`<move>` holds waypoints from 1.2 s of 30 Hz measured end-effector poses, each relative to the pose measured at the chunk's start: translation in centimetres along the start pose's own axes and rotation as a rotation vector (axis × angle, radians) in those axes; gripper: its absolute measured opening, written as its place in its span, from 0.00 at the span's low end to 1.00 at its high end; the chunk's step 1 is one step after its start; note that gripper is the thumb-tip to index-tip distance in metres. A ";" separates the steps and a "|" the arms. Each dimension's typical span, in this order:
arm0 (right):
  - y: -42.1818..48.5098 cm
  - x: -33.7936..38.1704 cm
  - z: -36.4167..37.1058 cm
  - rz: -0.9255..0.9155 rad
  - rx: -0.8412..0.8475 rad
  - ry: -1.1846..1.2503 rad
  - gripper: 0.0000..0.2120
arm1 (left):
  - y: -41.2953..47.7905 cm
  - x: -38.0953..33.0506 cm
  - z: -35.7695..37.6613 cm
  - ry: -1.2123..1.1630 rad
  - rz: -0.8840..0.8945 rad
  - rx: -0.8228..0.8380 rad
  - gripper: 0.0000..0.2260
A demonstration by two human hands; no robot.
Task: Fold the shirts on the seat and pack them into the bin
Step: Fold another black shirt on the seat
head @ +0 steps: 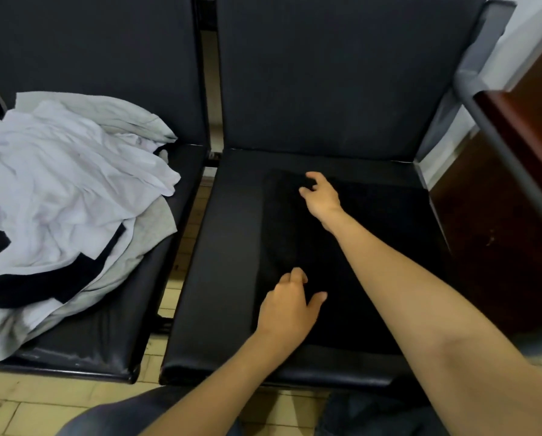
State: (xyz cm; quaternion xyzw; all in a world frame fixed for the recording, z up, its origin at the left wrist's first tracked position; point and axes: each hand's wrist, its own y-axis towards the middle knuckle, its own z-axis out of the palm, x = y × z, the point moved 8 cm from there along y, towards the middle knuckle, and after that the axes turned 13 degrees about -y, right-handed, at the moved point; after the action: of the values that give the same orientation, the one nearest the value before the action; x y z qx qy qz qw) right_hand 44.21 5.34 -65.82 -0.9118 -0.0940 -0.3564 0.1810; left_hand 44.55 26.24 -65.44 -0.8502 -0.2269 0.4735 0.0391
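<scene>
The black shirt (373, 262) lies spread flat on the right-hand seat (222, 247). A bare strip of cushion runs along the shirt's left edge and a narrower one along the front. To the right the seat ends close against a grey armrest (471, 99) and a dark wooden cabinet (515, 221), so the open room is on the left, up to the gap before the neighbouring seat and its pile of white and grey shirts (68, 190). My left hand (290, 305) rests on the shirt near its front left edge, fingers loose and thumb spread, holding nothing. My right hand (321, 196) reaches to the far part, fingers curled down at the cloth. With black on black, I cannot tell whether they have pinched any.
</scene>
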 end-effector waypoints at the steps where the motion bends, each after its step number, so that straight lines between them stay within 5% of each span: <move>1: 0.0 0.1 0.2 -0.017 0.026 -0.051 0.20 | -0.3 0.0 0.2 -0.012 0.015 0.002 0.22; 4: 0.2 -0.6 0.1 -0.007 0.043 -0.084 0.19 | -1.1 -0.1 0.7 -0.011 0.026 0.062 0.24; 13: 0.3 -2.0 -1.2 -0.057 -0.036 -0.140 0.22 | -2.2 -1.0 1.8 -0.186 0.178 -0.031 0.09; 18: -0.4 -2.0 -2.8 -0.108 -0.052 -0.115 0.20 | -2.5 -0.8 1.5 -0.222 0.161 -0.107 0.13; 22: -0.9 -5.7 -7.2 -0.041 -0.179 -0.161 0.14 | -3.7 -4.0 2.4 -0.040 0.428 -0.164 0.10; 26: -1.3 -11.7 -11.9 0.076 -0.248 -0.289 0.12 | -3.4 -7.3 8.9 0.183 0.607 -0.014 0.12; 32: -1.0 -16.2 -15.2 0.156 -0.139 -0.370 0.18 | -3.1 -10.2 15.6 0.182 0.725 0.104 0.18; 36: -0.2 -16.7 -15.1 0.115 -0.094 -0.267 0.18 | -3.3 -11.1 17.1 0.219 0.825 0.058 0.12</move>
State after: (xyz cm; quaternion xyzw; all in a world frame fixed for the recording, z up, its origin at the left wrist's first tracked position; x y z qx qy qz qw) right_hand 22.64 -1.20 -66.93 -0.9625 -0.0479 -0.2251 0.1440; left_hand 24.37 21.97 -65.18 -0.9136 0.1511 0.3623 -0.1058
